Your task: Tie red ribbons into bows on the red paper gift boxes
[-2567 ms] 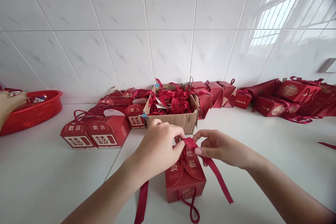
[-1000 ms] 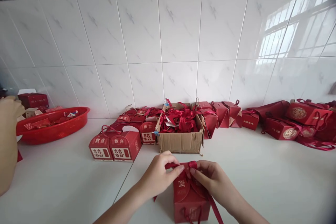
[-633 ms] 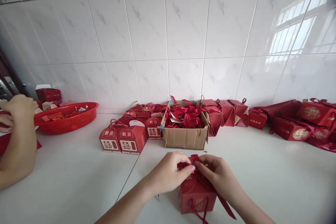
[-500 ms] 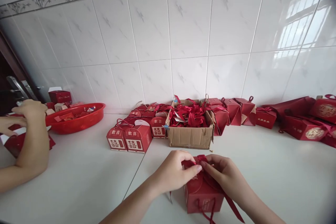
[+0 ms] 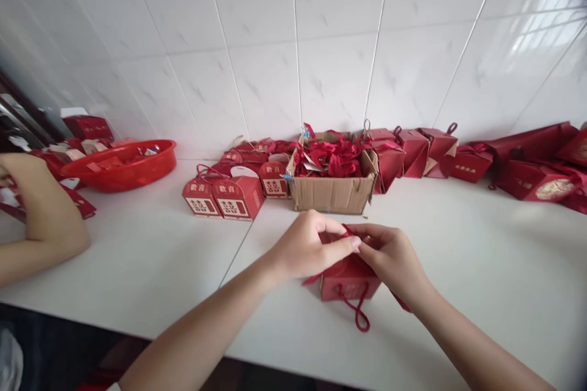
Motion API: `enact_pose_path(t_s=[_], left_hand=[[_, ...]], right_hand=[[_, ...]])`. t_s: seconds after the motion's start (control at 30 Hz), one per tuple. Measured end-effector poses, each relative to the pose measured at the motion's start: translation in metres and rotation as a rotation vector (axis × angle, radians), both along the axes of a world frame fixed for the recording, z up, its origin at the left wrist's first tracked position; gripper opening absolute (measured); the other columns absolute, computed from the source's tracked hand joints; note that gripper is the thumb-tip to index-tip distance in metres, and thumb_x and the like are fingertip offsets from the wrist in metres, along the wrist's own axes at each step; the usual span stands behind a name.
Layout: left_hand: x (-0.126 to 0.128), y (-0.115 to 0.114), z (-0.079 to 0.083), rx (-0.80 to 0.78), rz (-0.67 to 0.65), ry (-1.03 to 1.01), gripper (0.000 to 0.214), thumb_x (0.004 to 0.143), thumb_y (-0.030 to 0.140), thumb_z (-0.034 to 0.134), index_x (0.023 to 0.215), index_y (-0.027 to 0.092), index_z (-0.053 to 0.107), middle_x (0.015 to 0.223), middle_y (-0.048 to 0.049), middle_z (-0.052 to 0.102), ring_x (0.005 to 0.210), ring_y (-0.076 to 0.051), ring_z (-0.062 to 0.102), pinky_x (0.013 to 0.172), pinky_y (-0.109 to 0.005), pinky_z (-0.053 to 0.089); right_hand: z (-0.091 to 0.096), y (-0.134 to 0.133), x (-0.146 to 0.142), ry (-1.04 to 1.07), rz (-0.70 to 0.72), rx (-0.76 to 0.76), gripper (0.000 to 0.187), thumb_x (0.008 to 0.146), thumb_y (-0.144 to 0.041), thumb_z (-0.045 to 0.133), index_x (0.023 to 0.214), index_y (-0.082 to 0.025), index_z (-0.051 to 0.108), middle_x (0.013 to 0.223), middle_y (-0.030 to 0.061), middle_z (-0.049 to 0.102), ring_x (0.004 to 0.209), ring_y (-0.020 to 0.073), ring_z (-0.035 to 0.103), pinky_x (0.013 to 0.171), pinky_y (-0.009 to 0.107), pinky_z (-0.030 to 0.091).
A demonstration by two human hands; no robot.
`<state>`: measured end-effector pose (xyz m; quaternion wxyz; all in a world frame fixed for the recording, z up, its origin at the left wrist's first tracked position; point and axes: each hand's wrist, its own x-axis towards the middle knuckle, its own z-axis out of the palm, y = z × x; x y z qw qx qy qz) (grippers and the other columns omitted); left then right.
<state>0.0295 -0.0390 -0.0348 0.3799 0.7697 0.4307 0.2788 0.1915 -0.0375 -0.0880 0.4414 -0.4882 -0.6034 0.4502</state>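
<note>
A small red gift box [image 5: 351,288] with a twisted red cord handle [image 5: 362,317] on its near side rests on the white table in front of me. Over its top, my left hand [image 5: 316,247] pinches a red ribbon [image 5: 347,230], thumb and fingertips pressed together. My right hand [image 5: 389,256] meets it there, its fingers also closed at the ribbon. One ribbon tail [image 5: 312,280] sticks out left of the box, and another shows under my right wrist. My fingers hide most of the box top and the ribbon's middle.
Behind stands an open cardboard box [image 5: 332,195] full of red ribbons. Left of it are several red boxes [image 5: 236,195] with white labels, then a red basin [image 5: 128,174]. Red boxes [image 5: 415,153] line the wall at right. Another person's arm [image 5: 50,220] reaches in at far left.
The view has tilted down, so the table's front edge now shows. My hands have come closer together at the ribbon. The other person's arm has shifted toward the left edge.
</note>
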Motion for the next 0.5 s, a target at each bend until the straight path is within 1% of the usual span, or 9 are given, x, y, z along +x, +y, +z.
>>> enact_pose_path(t_s=[0.07, 0.13, 0.2, 0.27, 0.33, 0.37, 0.43, 0.5], left_hand=[[0.002, -0.002, 0.011, 0.057, -0.003, 0.004, 0.027, 0.082, 0.034, 0.059, 0.071, 0.013, 0.072, 0.067, -0.0036, 0.067, 0.066, -0.015, 0.058, 0.056, -0.024, 0.040], [0.004, -0.002, 0.023, 0.079, -0.023, -0.002, 0.026, 0.081, 0.031, 0.059, 0.065, 0.014, 0.071, 0.061, -0.0020, 0.063, 0.062, -0.014, 0.056, 0.055, -0.024, 0.040], [0.007, 0.000, 0.033, 0.039, -0.048, -0.029, 0.026, 0.082, 0.028, 0.058, 0.063, 0.014, 0.069, 0.058, -0.0003, 0.060, 0.058, -0.011, 0.053, 0.053, -0.023, 0.039], [0.012, 0.006, 0.038, -0.012, -0.049, -0.073, 0.024, 0.082, 0.028, 0.059, 0.066, 0.014, 0.070, 0.058, 0.0002, 0.061, 0.058, -0.011, 0.055, 0.054, -0.023, 0.041], [0.020, 0.014, 0.037, -0.036, -0.015, -0.101, 0.024, 0.082, 0.032, 0.059, 0.070, 0.015, 0.072, 0.057, 0.0007, 0.061, 0.061, -0.012, 0.058, 0.057, -0.024, 0.043], [0.024, 0.018, 0.034, -0.042, 0.002, -0.107, 0.025, 0.081, 0.034, 0.059, 0.071, 0.016, 0.072, 0.056, 0.0008, 0.060, 0.062, -0.013, 0.059, 0.059, -0.025, 0.045], [0.031, 0.025, 0.028, -0.080, -0.009, -0.107, 0.028, 0.081, 0.037, 0.059, 0.070, 0.015, 0.072, 0.058, 0.0001, 0.063, 0.064, -0.014, 0.062, 0.062, -0.026, 0.048], [0.031, 0.030, 0.022, -0.112, -0.058, -0.125, 0.028, 0.082, 0.038, 0.058, 0.075, 0.015, 0.072, 0.069, -0.0018, 0.068, 0.071, -0.016, 0.064, 0.067, -0.028, 0.050]], right_hand=[[0.000, -0.001, 0.001, -0.038, -0.009, 0.038, 0.027, 0.076, -0.034, 0.060, 0.091, -0.017, 0.074, 0.075, 0.0050, 0.072, 0.068, 0.0189, 0.064, 0.058, 0.025, 0.049], [0.000, -0.001, 0.001, -0.059, -0.009, 0.061, 0.023, 0.076, -0.032, 0.059, 0.084, -0.016, 0.073, 0.068, 0.0032, 0.069, 0.061, 0.0161, 0.060, 0.054, 0.024, 0.046], [-0.001, 0.000, 0.002, -0.090, -0.015, 0.090, 0.018, 0.075, -0.028, 0.058, 0.073, -0.015, 0.070, 0.059, 0.0005, 0.063, 0.052, 0.0122, 0.052, 0.048, 0.022, 0.040], [-0.002, 0.000, 0.003, -0.149, -0.023, 0.148, 0.016, 0.074, -0.025, 0.058, 0.064, -0.015, 0.065, 0.052, -0.0022, 0.055, 0.047, 0.0091, 0.044, 0.044, 0.021, 0.035], [-0.003, 0.000, 0.004, -0.207, -0.021, 0.199, 0.018, 0.075, -0.025, 0.058, 0.061, -0.016, 0.061, 0.050, -0.0036, 0.052, 0.046, 0.0080, 0.040, 0.044, 0.020, 0.033], [-0.003, 0.000, 0.005, -0.212, -0.009, 0.206, 0.018, 0.076, -0.026, 0.058, 0.062, -0.016, 0.062, 0.051, -0.0034, 0.052, 0.047, 0.0082, 0.041, 0.045, 0.020, 0.034], [-0.004, -0.001, 0.006, -0.175, 0.025, 0.188, 0.019, 0.079, -0.029, 0.057, 0.070, -0.016, 0.066, 0.056, -0.0018, 0.057, 0.051, 0.0101, 0.048, 0.047, 0.021, 0.038], [-0.005, -0.001, 0.006, -0.124, 0.048, 0.165, 0.022, 0.081, -0.032, 0.056, 0.081, -0.015, 0.070, 0.063, 0.0007, 0.064, 0.055, 0.0127, 0.054, 0.050, 0.023, 0.042]])
